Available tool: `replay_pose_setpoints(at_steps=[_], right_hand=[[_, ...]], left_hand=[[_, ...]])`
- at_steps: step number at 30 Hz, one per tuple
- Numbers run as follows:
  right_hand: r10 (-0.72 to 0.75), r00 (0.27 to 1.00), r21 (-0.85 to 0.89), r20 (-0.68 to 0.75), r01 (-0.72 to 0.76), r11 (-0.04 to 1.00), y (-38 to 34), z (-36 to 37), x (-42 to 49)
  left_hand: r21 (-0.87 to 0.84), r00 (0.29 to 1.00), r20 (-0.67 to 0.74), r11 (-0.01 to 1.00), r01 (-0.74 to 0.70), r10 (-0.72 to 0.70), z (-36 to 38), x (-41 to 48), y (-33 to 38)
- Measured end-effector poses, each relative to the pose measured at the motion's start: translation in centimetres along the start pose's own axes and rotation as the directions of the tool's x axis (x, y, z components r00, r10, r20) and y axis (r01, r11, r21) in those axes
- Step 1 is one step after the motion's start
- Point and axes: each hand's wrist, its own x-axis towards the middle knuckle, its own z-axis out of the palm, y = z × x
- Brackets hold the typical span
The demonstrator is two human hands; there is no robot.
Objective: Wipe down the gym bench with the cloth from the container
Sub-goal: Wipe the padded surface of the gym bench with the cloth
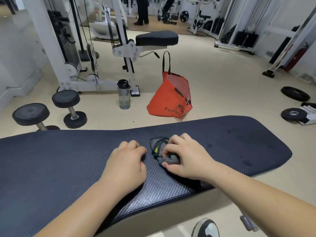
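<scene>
Gym bench: right hand fingers clutch cloth, left hand fisted empty; orange bag beyond.

Single head-worn wide view, looking forward and down, close over the bench, gym floor beyond

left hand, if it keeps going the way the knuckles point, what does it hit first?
Probably the crumpled grey cloth: the left hand rests fisted on the dark blue textured bench pad, knuckles toward the cloth bunched under the right hand. A narrow strip of bare pad separates them.
</scene>
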Motion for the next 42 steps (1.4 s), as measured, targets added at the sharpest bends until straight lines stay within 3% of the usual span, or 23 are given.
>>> replay_pose_setpoints(at_steps=[5, 8, 10, 12, 14, 16, 18, 20, 23, 25, 28, 29, 31, 33, 37, 39, 42], right_hand=[[0.334, 0.934, -0.122, -0.13, -0.349, 0.929, 1.8, 0.4, 3.7], [0.187, 0.975, -0.134, -0.121, -0.202, 0.97, 0.4, 1.1, 4.0], [0.012, 0.999, -0.054, -0.046, -0.014, 0.998, -0.2, 0.6, 3.4], [-0.085, 0.996, -0.011, 0.027, 0.085, 0.996, 0.2, 0.0, 3.4], [0.03, 0.999, -0.014, 0.012, -0.029, 0.999, 1.7, -0.5, 4.1], [0.248, 0.967, -0.083, -0.063, -0.252, 0.964, 3.0, -0.7, 4.6], [0.315, 0.94, -0.171, -0.132, -0.335, 0.927, 2.9, -0.1, 4.7], [0.176, 0.974, -0.157, -0.141, -0.198, 0.968, 1.3, 0.5, 4.1], [-0.127, 0.992, -0.026, -0.022, 0.127, 0.992, -0.3, 0.4, 3.3], [-0.081, 0.997, -0.002, 0.011, 0.081, 0.997, 0.7, -0.3, 4.4], [0.241, 0.967, -0.137, -0.081, -0.25, 0.958, 3.0, -0.8, 5.7], [0.269, 0.958, -0.175, -0.097, -0.282, 0.943, 3.2, -0.6, 5.7], [0.162, 0.983, -0.163, -0.085, -0.174, 0.971, 2.4, -0.2, 4.9], [-0.029, 0.999, -0.07, -0.033, 0.026, 0.997, 0.7, -0.3, 3.3], [-0.289, 0.953, 0.024, 0.089, 0.288, 0.957, -0.5, -1.9, -0.9], [-0.273, 0.957, 0.016, 0.095, 0.273, 0.962, 0.8, -2.4, -3.1], [-0.076, 0.997, -0.016, -0.01, 0.076, 0.997, 2.6, -2.3, -5.8]], left_hand=[[0.057, 0.998, 0.062, 0.998, 0.022, -0.026, 0.1, 0.1, -0.1], [0.067, 0.996, 0.08, 0.997, 0.045, -0.05, 0.1, 0.5, 0.3], [0.048, 0.995, 0.073, 0.996, 0.07, -0.074, 0.2, 0.9, 0.2], [0.003, 0.992, 0.07, 0.994, 0.108, -0.108, 0.4, 1.3, -0.2], [-0.039, 0.988, 0.078, 0.99, 0.137, -0.134, 0.5, 1.6, -0.3], [-0.052, 0.987, 0.078, 0.988, 0.146, -0.142, 0.5, 1.7, -0.2], [-0.05, 0.986, 0.072, 0.987, 0.153, -0.15, 0.6, 1.6, 0.0], [-0.029, 0.986, 0.059, 0.987, 0.157, -0.155, 0.8, 1.7, 0.0], [-0.003, 0.989, 0.024, 0.989, 0.147, -0.147, 1.1, 1.7, 0.0], [-0.008, 0.989, 0.013, 0.989, 0.15, -0.15, 1.3, 1.6, 0.0], [0.054, 0.992, -0.025, 0.991, 0.121, -0.12, 1.6, 1.2, 0.3], [0.102, 0.994, -0.033, 0.99, 0.102, -0.1, 1.6, 1.1, 0.6], [0.151, 0.995, -0.012, 0.984, 0.096, -0.095, 1.5, 1.2, 1.2], [0.117, 0.989, 0.021, 0.983, 0.143, -0.147, 0.9, 1.7, 1.4], [0.053, 0.98, 0.044, 0.98, 0.189, -0.192, 0.4, 2.5, 0.6], [0.059, 0.981, 0.026, 0.98, 0.191, -0.192, 0.3, 2.5, 0.8], [0.052, 0.991, -0.016, 0.99, 0.131, -0.131, 0.9, 3.0, 2.7]])
